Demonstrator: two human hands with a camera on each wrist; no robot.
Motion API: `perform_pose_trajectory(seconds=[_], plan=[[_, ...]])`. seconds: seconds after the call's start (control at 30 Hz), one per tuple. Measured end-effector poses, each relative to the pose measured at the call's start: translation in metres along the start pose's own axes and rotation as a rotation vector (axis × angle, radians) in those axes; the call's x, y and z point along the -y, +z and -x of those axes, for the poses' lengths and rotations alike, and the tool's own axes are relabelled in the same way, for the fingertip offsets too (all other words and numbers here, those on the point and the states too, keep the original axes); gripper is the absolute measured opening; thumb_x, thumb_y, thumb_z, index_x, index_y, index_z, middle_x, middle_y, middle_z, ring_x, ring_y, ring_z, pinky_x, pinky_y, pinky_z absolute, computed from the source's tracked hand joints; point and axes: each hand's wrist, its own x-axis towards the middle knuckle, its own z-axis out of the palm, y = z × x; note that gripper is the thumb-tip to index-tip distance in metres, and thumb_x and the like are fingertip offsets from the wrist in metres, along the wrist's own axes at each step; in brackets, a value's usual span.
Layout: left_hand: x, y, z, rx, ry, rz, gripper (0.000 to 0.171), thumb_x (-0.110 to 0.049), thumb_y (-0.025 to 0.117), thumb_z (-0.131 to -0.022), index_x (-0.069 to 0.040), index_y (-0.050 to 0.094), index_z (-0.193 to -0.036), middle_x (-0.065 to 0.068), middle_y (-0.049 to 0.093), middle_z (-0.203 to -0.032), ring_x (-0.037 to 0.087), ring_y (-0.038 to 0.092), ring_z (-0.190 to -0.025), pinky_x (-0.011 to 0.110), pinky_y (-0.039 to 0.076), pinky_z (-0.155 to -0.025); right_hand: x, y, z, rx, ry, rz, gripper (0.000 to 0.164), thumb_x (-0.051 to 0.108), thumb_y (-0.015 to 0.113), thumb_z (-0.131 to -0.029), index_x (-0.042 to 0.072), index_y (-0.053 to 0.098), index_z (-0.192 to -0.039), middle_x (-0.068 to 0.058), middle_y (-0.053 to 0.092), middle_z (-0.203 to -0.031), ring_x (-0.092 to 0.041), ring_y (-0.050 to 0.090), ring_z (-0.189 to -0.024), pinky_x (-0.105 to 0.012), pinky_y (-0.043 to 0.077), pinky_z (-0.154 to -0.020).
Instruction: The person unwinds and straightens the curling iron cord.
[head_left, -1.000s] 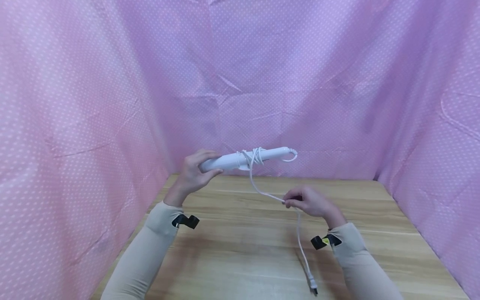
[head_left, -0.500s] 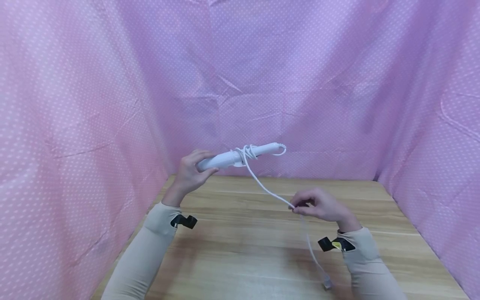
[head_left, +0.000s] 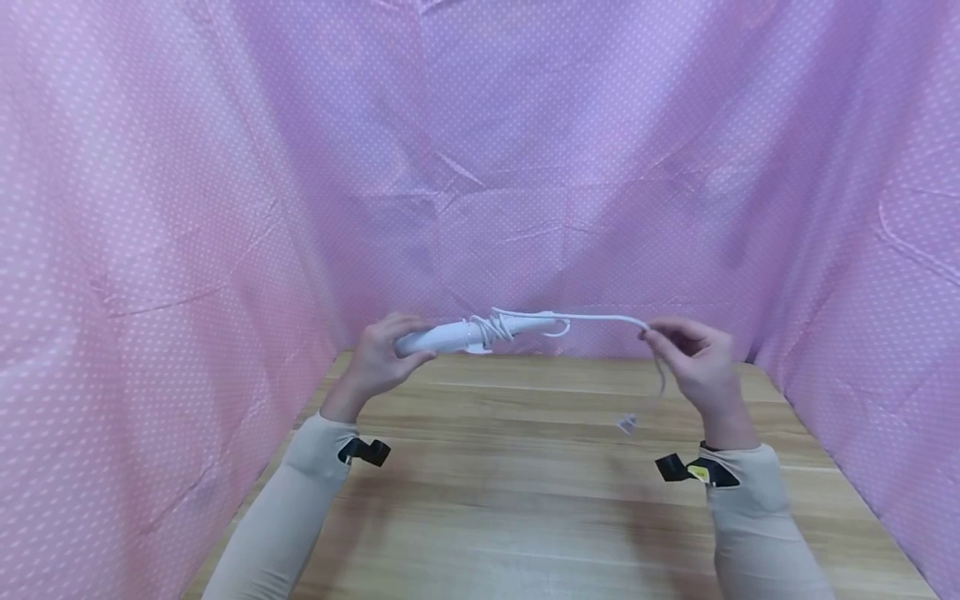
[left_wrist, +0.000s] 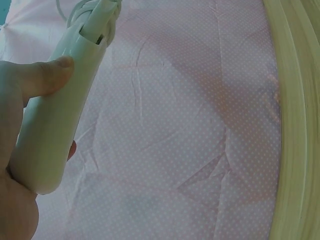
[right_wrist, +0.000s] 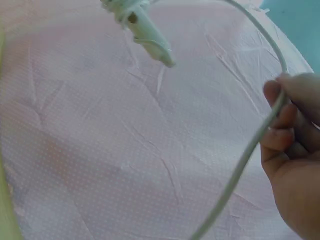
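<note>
My left hand [head_left: 372, 358] grips a white wand-shaped electric appliance [head_left: 442, 337] by its thicker end, above the table. In the left wrist view the thumb lies along the rounded body [left_wrist: 57, 120]. Several turns of white cord [head_left: 603, 317] are wrapped round the wand's middle. From there the cord runs right to my right hand [head_left: 705, 367], which pinches it between thumb and fingers. Its free end hangs below that hand, with a blurred plug [head_left: 627, 423] in the air. The right wrist view shows the cord [right_wrist: 240, 167] passing through the fingertips.
A wooden table [head_left: 480, 500] lies beneath both hands. Pink dotted cloth [head_left: 525, 167] hangs behind it and along both sides. Each sleeved wrist wears a small black camera mount, such as the left mount [head_left: 365, 451].
My right hand has moved right and up with the cord, which now runs nearly level from the wand. The plug has swung up from the table's front. The wand has tipped closer to level.
</note>
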Motion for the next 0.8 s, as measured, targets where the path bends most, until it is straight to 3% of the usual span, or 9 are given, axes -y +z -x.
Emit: perform_pose_trajectory(seconds=[0.1,0.2,0.43,0.53,0.67,0.8], plan=[[-0.001,-0.001,0.003,0.037,0.014,0.008,0.040,-0.009,0.087,-0.070,-0.006,0.072,-0.107,0.013,0.072,-0.106,0.025,0.065,-0.099,0.042,0.056,-0.081,-0.001,-0.007,-0.006,-0.141,0.063,0.039,0.013,-0.007,0.068,-0.086,-0.014,0.068,-0.097,0.006,0.074,-0.082,-0.005,0.067,-0.073,-0.012,0.052,-0.064],[-0.004,-0.002,0.007,0.067,0.035,0.034,0.040,-0.008,0.087,-0.069,-0.006,0.072,-0.107,0.011,0.072,-0.106,0.024,0.065,-0.099,0.041,0.056,-0.082,-0.005,-0.015,-0.009,-0.228,0.121,0.146,0.013,0.000,0.069,-0.087,-0.010,0.071,-0.097,0.009,0.073,-0.079,-0.003,0.066,-0.072,-0.011,0.050,-0.065],[-0.010,-0.006,0.007,0.074,0.078,0.124,0.041,-0.004,0.086,-0.069,-0.004,0.072,-0.107,0.011,0.072,-0.105,0.025,0.065,-0.098,0.036,0.054,-0.085,-0.019,-0.027,-0.008,-0.277,0.257,0.261,0.018,0.005,0.070,-0.089,-0.008,0.071,-0.101,0.012,0.073,-0.079,-0.002,0.065,-0.073,-0.010,0.048,-0.065],[-0.009,-0.009,0.006,0.071,0.072,0.191,0.042,-0.002,0.086,-0.069,-0.003,0.072,-0.108,0.013,0.072,-0.105,0.024,0.065,-0.098,0.030,0.052,-0.086,-0.033,-0.032,-0.005,-0.237,0.338,0.337,0.021,0.010,0.068,-0.091,-0.006,0.071,-0.104,0.016,0.072,-0.079,0.001,0.062,-0.073,-0.009,0.047,-0.064],[-0.011,-0.014,0.002,0.066,0.053,0.284,0.044,0.001,0.085,-0.069,-0.002,0.071,-0.110,0.014,0.072,-0.106,0.022,0.064,-0.099,0.025,0.049,-0.088,-0.052,-0.036,0.001,-0.081,0.380,0.457,0.025,0.017,0.067,-0.092,-0.005,0.070,-0.105,0.020,0.069,-0.077,0.005,0.058,-0.070,-0.010,0.045,-0.061],[-0.011,-0.017,-0.002,0.037,0.031,0.318,0.045,0.005,0.084,-0.068,-0.001,0.071,-0.110,0.015,0.071,-0.107,0.021,0.064,-0.098,0.024,0.050,-0.088,-0.059,-0.037,0.007,0.147,0.410,0.544,0.027,0.021,0.065,-0.094,-0.003,0.071,-0.104,0.000,0.074,-0.086,0.005,0.057,-0.075,-0.014,0.046,-0.066]])
